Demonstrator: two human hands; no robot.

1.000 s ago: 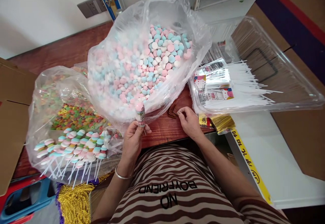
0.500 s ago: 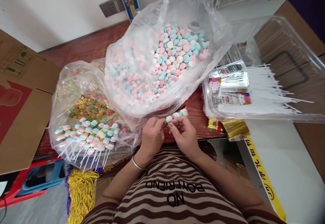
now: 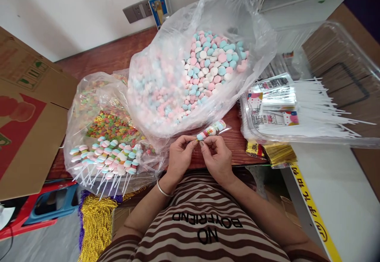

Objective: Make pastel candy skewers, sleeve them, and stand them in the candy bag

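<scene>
A marshmallow skewer point(image 3: 211, 130) in a clear wrapper lies slantwise above my fingers, its pink, white, blue and green pieces in a row. At its lower end, a small gold twist tie point(image 3: 197, 140) shows between my hands. My left hand point(image 3: 180, 155) is closed, thumb and forefinger pinched at that end. Just to the right, my right hand point(image 3: 218, 157) is closed too, pinching at the same gathered end. The skewer's stick is hidden by my fingers.
A big plastic bag of marshmallows point(image 3: 208, 64) lies behind. To the left, finished-looking marshmallow skewers point(image 3: 109, 157) rest on a bag of colourful ring candies point(image 3: 114, 126). A clear tub point(image 3: 267, 137) at right holds white sticks and wrappers, with gold twist ties point(image 3: 279, 153) in front.
The wrapped skewer now shows more fully above my hands, tilted up to the right. My right fingers have drawn down to its lower end. The view has shifted slightly.
</scene>
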